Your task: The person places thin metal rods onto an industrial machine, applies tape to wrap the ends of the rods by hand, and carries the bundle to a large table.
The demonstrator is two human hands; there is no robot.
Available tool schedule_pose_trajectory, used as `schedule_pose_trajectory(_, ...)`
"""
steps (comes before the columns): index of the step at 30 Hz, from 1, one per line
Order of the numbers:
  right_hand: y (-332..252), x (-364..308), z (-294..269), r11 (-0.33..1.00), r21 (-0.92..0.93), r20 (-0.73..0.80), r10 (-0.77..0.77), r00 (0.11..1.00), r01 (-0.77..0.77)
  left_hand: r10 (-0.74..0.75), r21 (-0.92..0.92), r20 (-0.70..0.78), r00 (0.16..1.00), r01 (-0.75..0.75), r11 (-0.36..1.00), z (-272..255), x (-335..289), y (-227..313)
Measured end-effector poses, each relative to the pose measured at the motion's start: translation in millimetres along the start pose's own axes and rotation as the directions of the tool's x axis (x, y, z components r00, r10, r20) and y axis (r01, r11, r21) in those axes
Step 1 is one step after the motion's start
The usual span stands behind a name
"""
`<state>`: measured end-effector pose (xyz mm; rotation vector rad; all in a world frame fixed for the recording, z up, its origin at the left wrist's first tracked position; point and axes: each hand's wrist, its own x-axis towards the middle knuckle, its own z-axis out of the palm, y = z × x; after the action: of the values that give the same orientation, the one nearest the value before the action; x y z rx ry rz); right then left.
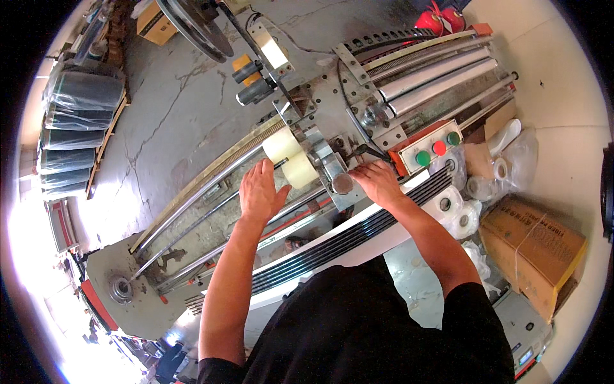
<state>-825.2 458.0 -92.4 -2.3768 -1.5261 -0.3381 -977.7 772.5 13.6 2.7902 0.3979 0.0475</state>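
My left hand (260, 194) has its fingers extended and thumb apart, and its fingertips are at the lower left edge of a cream-coloured roller pair (291, 157) mounted on a long machine. To the right, my right hand (377, 182) has slightly bent fingers resting against the metal carriage, beside a round metal knob (342, 184). Its fingertips and the spot they touch are partly hidden. Just above that hand, a black lever (366, 150) sticks out. Between the hands stands a grey metal clamp block (324, 157).
A control box (430, 150) with green and red buttons sits right of my right hand. Long metal rails (192, 217) run to the lower left. A cardboard box (531, 246) and plastic-wrapped rolls (462, 217) lie at the right. Wrapped black rolls (83, 121) stand far left.
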Motion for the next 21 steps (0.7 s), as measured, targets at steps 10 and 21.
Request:
schedule_pose_trajectory(10, -10.5, -14.5, -0.4, 0.644, 0.570, 0.218, 0.480, 0.850, -0.510, 0.015, -0.012, 0.006, 1.000, -0.015, 1.000, -0.4, 0.8, -0.9)
schedule_pose_trajectory(21, -5.8, -22.5, 17.1, 0.401, 0.724, 0.273, 0.582, 0.766, -0.562, 0.027, -0.024, -0.002, 1.000, -0.027, 0.999, 3.8, 2.0, -3.7)
